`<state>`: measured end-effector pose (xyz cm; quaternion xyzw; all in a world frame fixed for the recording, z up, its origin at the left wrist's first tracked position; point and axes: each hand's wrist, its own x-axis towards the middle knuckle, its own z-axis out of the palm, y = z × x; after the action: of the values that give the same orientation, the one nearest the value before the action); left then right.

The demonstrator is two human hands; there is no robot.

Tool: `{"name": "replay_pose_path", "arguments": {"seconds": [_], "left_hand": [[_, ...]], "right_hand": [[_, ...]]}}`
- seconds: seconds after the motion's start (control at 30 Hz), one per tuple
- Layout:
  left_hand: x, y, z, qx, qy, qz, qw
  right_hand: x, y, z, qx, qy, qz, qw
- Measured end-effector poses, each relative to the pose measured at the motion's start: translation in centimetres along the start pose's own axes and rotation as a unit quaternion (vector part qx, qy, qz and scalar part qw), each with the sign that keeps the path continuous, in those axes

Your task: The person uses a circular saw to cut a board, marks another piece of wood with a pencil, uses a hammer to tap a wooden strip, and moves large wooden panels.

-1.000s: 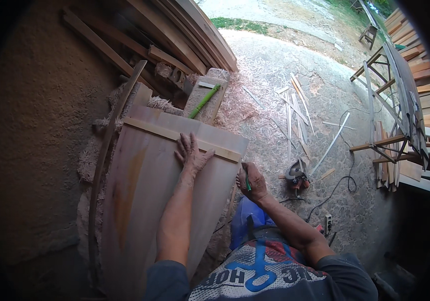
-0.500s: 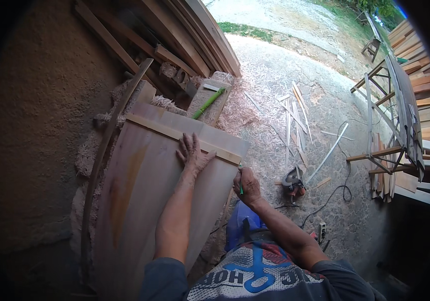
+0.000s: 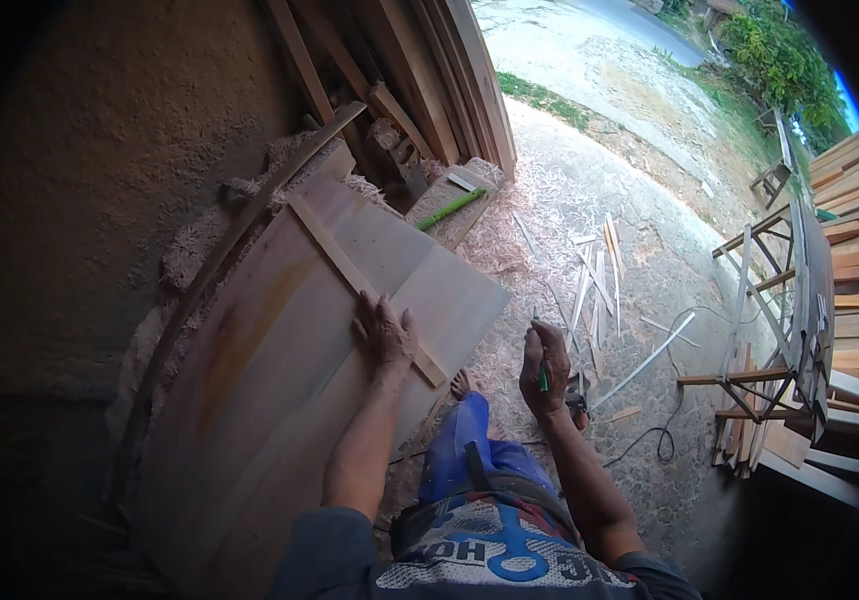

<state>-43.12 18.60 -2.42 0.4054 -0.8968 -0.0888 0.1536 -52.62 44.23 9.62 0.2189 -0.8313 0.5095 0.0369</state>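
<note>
My left hand (image 3: 386, 335) lies with fingers spread on a narrow light wooden strip (image 3: 334, 256), pressing it against a wide wooden panel (image 3: 289, 370). The strip crosses the panel at a slant, and one end reaches near the panel's right edge. Off that edge, my right hand (image 3: 546, 372) is raised in the air, clear of the wood. Its fingers are closed around a slim green pencil (image 3: 543, 378), mostly hidden by the hand.
A dark curved board (image 3: 239, 225) runs along the panel's left side by the wall. A green rod-like thing (image 3: 451, 209) lies on a block beyond. Offcuts (image 3: 597, 285) and shavings litter the floor. A circular saw (image 3: 577, 402) sits partly behind my right arm. A trestle (image 3: 799, 310) stands right.
My right hand has drawn away from the strip's end, to the right. The strip has turned to a steeper slant across the panel, with my left hand still on it. The view has shifted.
</note>
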Motion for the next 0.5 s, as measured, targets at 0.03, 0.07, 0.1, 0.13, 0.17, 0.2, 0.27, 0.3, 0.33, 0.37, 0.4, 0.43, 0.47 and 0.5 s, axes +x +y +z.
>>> {"name": "replay_pose_path", "arguments": {"seconds": [0.03, 0.07, 0.1, 0.13, 0.17, 0.2, 0.27, 0.3, 0.33, 0.37, 0.4, 0.43, 0.47, 0.5], "left_hand": [[-1.8, -2.3, -0.6, 0.02, 0.003, 0.0, 1.0], [-3.9, -4.2, -1.3, 0.042, 0.005, -0.003, 0.999], [-6.1, -5.5, -2.6, 0.034, -0.008, -0.003, 0.999], [-8.1, -6.7, -4.7, 0.023, -0.013, -0.007, 1.0], [-10.2, -8.4, -6.7, 0.016, -0.014, -0.014, 1.0], [-12.8, -10.9, -7.7, -0.009, 0.013, -0.056, 0.998], [-17.0, -15.4, -8.4, -0.067, 0.081, -0.126, 0.986], [-18.9, -16.9, -9.6, -0.055, 0.12, -0.153, 0.979], [-21.3, -19.2, -10.2, -0.049, 0.151, -0.178, 0.971], [-24.5, -22.1, -10.4, -0.038, 0.179, -0.208, 0.961], [-27.2, -24.7, -10.6, -0.03, 0.206, -0.234, 0.95], [-29.7, -27.0, -11.2, -0.009, 0.213, -0.256, 0.943], [-32.6, -29.1, -12.0, 0.013, 0.216, -0.281, 0.935], [-34.2, -31.0, -11.8, 0.021, 0.215, -0.294, 0.931]], "right_hand": [[-0.6, 0.1, -0.6, -0.007, -0.009, -0.057, 0.998], [-1.8, 0.9, -0.7, -0.091, -0.025, -0.085, 0.992], [-3.3, 2.0, -0.6, -0.122, -0.051, -0.078, 0.988], [-4.6, 2.5, -0.8, -0.085, -0.088, -0.038, 0.992], [-6.1, 3.1, -0.8, -0.074, -0.152, 0.052, 0.984], [-7.6, 2.0, -0.8, -0.075, -0.224, 0.089, 0.968], [-11.3, 1.3, 0.1, -0.096, -0.26, -0.003, 0.961], [-13.0, 1.1, 0.5, -0.089, -0.308, -0.015, 0.947], [-14.6, 1.3, 1.2, -0.071, -0.324, -0.086, 0.939], [-16.3, 0.5, 1.8, -0.047, -0.344, -0.14, 0.927], [-17.8, 0.4, 2.6, -0.055, -0.375, -0.162, 0.911], [-19.2, 0.2, 3.3, -0.063, -0.407, -0.191, 0.891], [-20.4, -0.3, 4.1, -0.07, -0.441, -0.22, 0.867], [-20.9, -1.5, 4.8, -0.078, -0.459, -0.226, 0.856]]}}
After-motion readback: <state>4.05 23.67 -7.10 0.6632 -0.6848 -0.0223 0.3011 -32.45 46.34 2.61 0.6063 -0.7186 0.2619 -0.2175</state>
